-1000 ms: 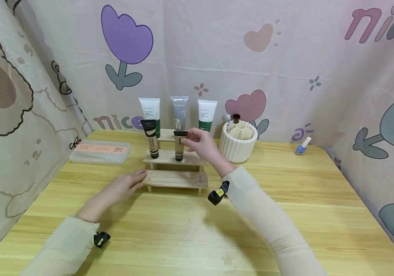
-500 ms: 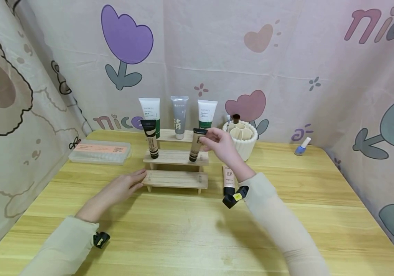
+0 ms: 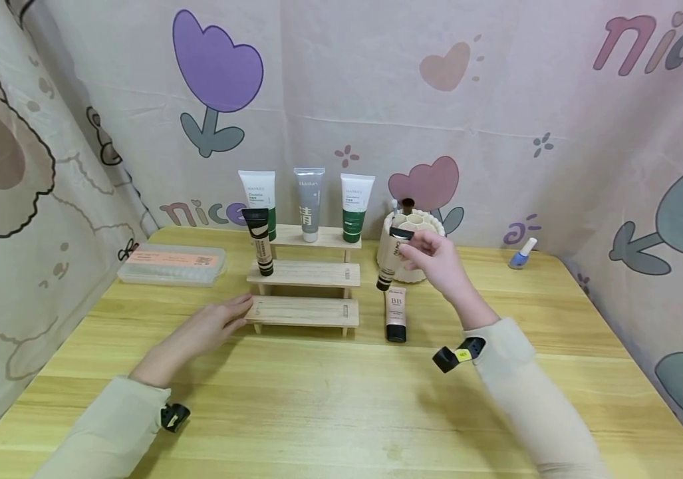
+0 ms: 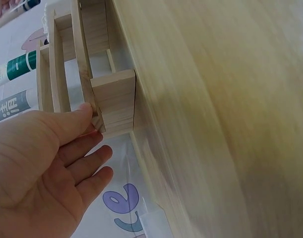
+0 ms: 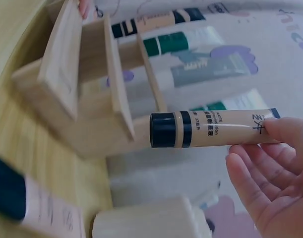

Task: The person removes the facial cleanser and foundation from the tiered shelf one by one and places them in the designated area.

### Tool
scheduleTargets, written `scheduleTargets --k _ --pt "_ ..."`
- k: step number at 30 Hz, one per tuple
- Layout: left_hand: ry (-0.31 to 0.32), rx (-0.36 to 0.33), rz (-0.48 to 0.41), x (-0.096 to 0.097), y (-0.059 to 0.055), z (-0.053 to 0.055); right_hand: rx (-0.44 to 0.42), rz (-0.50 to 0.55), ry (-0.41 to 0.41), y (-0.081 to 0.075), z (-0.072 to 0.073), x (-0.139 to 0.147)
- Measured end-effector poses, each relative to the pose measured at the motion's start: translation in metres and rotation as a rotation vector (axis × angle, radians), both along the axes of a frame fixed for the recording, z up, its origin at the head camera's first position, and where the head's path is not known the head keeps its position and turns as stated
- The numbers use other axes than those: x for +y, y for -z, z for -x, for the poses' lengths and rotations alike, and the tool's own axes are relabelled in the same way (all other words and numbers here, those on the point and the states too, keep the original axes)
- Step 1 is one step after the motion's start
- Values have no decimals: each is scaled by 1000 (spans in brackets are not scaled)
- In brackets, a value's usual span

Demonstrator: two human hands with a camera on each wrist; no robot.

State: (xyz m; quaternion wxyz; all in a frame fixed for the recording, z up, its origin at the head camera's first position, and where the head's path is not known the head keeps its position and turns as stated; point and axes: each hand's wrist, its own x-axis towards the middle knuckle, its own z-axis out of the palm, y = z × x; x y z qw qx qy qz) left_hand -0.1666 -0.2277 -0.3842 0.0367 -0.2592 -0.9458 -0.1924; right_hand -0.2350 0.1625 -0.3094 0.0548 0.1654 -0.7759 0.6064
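Note:
In the head view my right hand (image 3: 437, 263) pinches a beige foundation tube (image 3: 392, 259) near its crimped end. The tube hangs tilted in the air, black cap down, before the white holder and right of the wooden tiered stand (image 3: 305, 311). The right wrist view shows the thumb on this foundation tube (image 5: 225, 130) and fingers beneath it. My left hand (image 3: 215, 326) grips the left end of the stand's lowest shelf; in the left wrist view its thumb and forefinger take the shelf's edge. A black-and-beige tube (image 3: 261, 246) stands on the middle shelf.
On the top shelf stand a grey tube (image 3: 310, 203) and two white-green tubes, one partly hidden (image 3: 356, 207). A pink BB cream tube (image 3: 396, 313) lies right of the stand. Around are a white brush holder (image 3: 427, 223), a clear flat case (image 3: 172, 264) and a blue nail polish bottle (image 3: 523, 254).
My right hand has lifted the foundation tube off the middle shelf and carried it right, towards the brush holder. The BB cream tube has come into view. My left hand stays on the stand.

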Motion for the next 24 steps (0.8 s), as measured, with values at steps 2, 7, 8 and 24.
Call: scheduleTargets --k 2,7,8,24 --pt "-4 -10 1 0 0 0 -12 -14 12 4 -2 9" --pt "-12 -23 10 0 -1 -1 -68 -72 51 14 -6 30" --pt "-13 -24 12 0 -1 -1 -83 -82 60 17 -7 34" --pt "-5 -15 6 0 -1 -1 -331 -136 46 61 1 86"
